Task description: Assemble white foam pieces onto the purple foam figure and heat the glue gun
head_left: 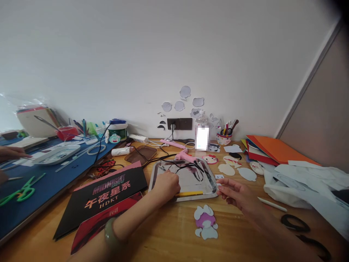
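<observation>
The wooden worktop [169, 236] spans the foreground, and a black folder [109, 194] lies on its left part. Orange sheets [269, 147] are stacked at the far right, near the wall. In the middle sits a metal tray [191, 183], black cables crossing its far side. A red booklet [89, 233] lies beside the folder, partly under the left forearm. The left hand [167, 183] is over the tray's near left part, fingers curled down; whether they grip anything is hidden. The right hand [222, 189], just beside the tray's near right corner, pinches a small white piece [219, 185] between thumb and fingers. A pink glue gun [185, 156] lies at the tray's far edge. Nearer, a purple-and-white paper figure [206, 222] lies flat on the worktop. A slim yellow tool [191, 194] rests along the tray's near edge, close to the left hand.
</observation>
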`<action>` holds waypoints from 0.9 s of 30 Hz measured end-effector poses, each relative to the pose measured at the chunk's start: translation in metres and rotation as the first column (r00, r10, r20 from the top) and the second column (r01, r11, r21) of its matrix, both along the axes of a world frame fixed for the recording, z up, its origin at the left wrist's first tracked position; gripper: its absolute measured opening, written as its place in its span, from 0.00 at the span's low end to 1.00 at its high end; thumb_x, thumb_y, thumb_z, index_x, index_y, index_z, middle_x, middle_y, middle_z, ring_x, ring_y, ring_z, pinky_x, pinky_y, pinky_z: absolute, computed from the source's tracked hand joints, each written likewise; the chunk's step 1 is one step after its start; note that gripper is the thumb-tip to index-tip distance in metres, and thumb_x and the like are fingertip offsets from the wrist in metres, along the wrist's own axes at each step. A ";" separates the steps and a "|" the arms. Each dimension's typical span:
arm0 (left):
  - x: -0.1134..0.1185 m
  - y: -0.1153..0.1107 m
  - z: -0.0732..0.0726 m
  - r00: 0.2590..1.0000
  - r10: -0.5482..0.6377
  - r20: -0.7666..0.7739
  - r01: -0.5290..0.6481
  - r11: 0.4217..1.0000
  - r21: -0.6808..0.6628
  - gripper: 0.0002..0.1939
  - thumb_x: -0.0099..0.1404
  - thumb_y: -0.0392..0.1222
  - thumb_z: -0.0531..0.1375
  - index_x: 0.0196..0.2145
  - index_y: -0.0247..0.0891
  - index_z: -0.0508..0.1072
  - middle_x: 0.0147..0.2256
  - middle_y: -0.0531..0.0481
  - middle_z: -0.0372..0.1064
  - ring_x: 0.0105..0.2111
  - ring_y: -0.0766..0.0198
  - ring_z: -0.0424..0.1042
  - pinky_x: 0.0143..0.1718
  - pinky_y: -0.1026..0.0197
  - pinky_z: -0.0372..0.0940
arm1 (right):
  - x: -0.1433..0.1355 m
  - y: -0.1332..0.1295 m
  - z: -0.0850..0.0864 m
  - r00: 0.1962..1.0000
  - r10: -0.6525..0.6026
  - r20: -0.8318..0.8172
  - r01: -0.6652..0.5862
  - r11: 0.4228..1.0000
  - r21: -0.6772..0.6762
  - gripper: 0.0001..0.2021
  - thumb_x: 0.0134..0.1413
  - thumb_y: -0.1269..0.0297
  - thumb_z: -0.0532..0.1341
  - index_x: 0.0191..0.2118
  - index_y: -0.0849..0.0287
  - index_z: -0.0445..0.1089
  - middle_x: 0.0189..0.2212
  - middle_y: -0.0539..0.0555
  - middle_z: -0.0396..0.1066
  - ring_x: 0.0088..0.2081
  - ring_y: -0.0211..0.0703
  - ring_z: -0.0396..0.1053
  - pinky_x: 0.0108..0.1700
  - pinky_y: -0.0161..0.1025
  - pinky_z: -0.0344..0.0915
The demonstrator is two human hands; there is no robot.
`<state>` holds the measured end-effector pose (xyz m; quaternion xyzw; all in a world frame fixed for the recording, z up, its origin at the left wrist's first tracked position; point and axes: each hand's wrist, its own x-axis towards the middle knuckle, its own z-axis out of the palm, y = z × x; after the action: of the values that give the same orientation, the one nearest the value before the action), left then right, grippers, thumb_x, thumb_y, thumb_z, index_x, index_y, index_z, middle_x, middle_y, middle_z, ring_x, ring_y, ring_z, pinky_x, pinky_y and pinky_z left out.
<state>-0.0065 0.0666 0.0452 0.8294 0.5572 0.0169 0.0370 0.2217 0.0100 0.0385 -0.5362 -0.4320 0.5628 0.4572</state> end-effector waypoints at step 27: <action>-0.044 0.041 -0.009 0.896 -0.163 0.413 0.354 0.822 -0.445 0.14 0.46 0.37 0.62 0.34 0.38 0.76 0.26 0.54 0.70 0.26 0.68 0.66 0.25 0.71 0.56 | -0.004 -0.004 0.006 0.996 -0.068 0.055 0.067 0.998 0.012 0.16 0.34 0.54 0.67 0.32 0.57 0.70 0.23 0.49 0.71 0.24 0.35 0.63 0.27 0.32 0.58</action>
<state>-0.0510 0.1073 0.0367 0.8413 0.4056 0.0140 0.3571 0.2180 0.0061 0.0444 -0.5638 -0.4290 0.5297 0.4664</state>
